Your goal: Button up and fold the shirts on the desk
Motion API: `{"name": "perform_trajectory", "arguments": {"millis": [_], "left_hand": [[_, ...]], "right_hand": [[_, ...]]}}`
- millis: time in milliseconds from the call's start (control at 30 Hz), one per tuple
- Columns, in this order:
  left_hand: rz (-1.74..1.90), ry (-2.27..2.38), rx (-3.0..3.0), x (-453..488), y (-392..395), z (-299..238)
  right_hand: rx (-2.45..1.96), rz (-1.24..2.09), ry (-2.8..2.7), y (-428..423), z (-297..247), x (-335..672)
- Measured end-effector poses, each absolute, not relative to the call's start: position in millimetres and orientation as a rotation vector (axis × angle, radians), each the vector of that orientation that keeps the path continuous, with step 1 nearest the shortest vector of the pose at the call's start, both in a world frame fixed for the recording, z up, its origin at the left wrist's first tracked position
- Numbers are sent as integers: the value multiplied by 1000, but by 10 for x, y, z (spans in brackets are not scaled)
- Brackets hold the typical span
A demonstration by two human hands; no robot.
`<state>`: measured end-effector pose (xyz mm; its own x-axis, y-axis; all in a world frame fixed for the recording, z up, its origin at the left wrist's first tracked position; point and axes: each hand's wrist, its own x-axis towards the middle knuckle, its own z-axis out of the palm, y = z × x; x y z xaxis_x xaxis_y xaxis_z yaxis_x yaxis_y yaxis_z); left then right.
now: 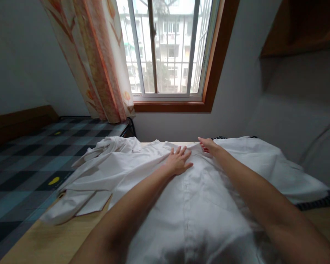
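Note:
A white button-up shirt [203, 198] lies spread front-up on a wooden table [52, 240], collar at the far end. My left hand [178, 159] rests flat on the shirt just left of the collar, fingers stretched out and apart. My right hand [209, 145] is at the collar on the right side, fingers curled over the collar's edge; part of it is hidden by the fabric. One sleeve [79, 200] trails over the table's left side, the other [280, 168] lies to the right.
To the left is a bed with a blue and grey checked cover [30, 157]. Beyond the table is a window [167, 51] with a patterned orange curtain [99, 58]. A grey wall and a wooden shelf [299, 33] are on the right.

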<state>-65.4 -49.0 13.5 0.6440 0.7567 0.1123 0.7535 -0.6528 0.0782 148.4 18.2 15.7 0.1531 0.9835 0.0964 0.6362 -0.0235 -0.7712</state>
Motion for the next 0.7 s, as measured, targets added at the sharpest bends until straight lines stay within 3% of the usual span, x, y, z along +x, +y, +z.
{"name": "perform_trajectory", "arguments": {"millis": [200, 700], "left_hand": [[192, 1333, 2805, -629, -574, 46], [271, 1386, 2854, -643, -601, -3]], "right_hand": [[-2045, 426, -1521, 163, 219, 1386], [-2039, 249, -1151, 199, 217, 1224]]}}
